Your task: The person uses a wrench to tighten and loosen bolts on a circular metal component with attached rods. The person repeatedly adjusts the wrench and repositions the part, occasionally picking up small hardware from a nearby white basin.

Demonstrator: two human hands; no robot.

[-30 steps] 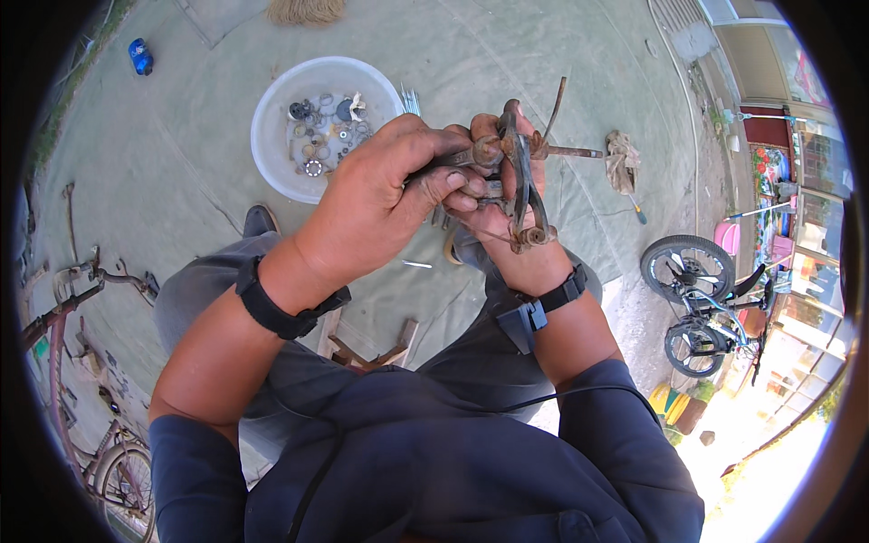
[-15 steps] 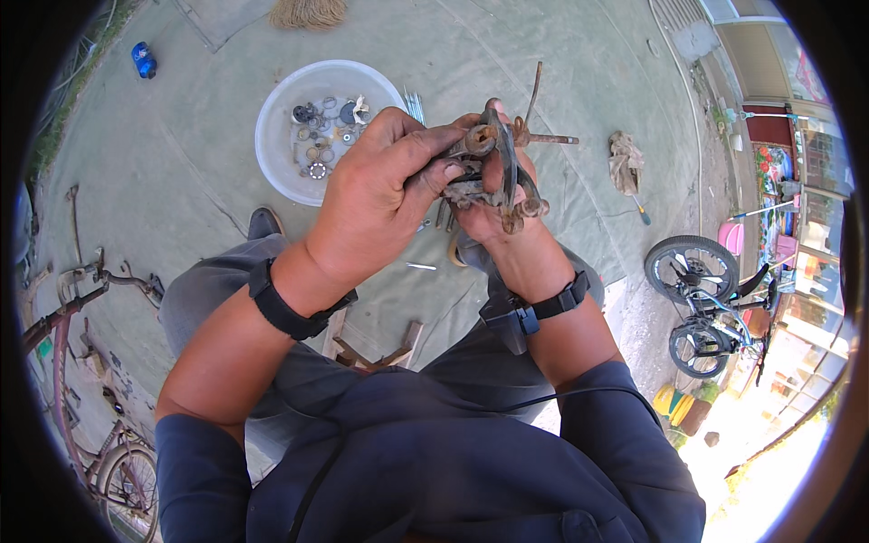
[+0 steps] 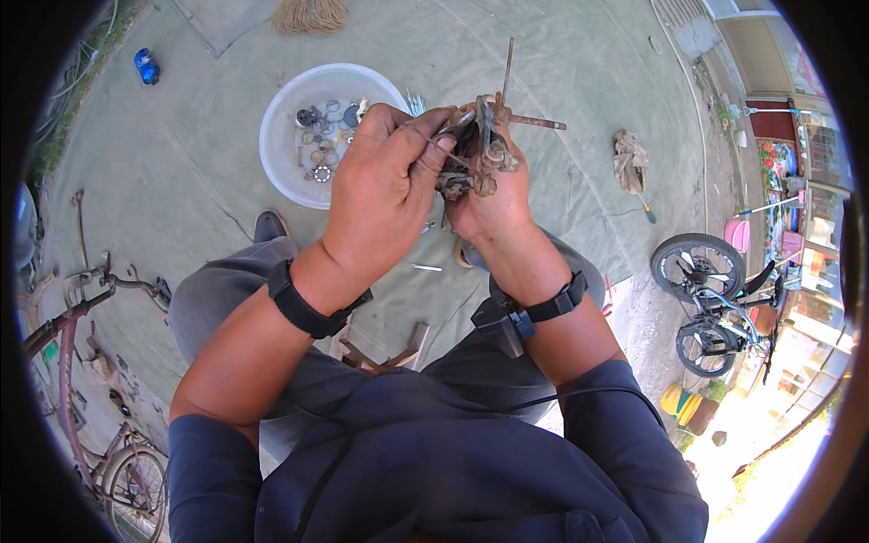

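Note:
Both hands hold a rusty, greasy metal mechanism [image 3: 490, 152] in front of me, above the ground sheet. From its far end two thin rusty rods stick out, one upward and one to the right. My left hand [image 3: 373, 195] is closed on its left side, thumb and fingers pinching the part there. My right hand [image 3: 500, 201] wraps round the mechanism from below and the right; much of its fingers is hidden behind the metal. Beyond my left hand stands a whitish plastic basin [image 3: 274, 169] with several small metal rings and round parts in it.
A green sheet [image 3: 579, 54] covers the ground. Thin metal rods [image 3: 415, 102] lie beside the basin. A crumpled rag [image 3: 628, 163] lies to the right, a blue can [image 3: 146, 67] far left. Bicycles stand at left [image 3: 63, 326] and right [image 3: 699, 271]. A wooden frame [image 3: 412, 342] is between my legs.
The mechanism has turned in my hands: the tube end that faced me has tipped away, and the rods have shifted a little left and up. Both hands keep their hold.

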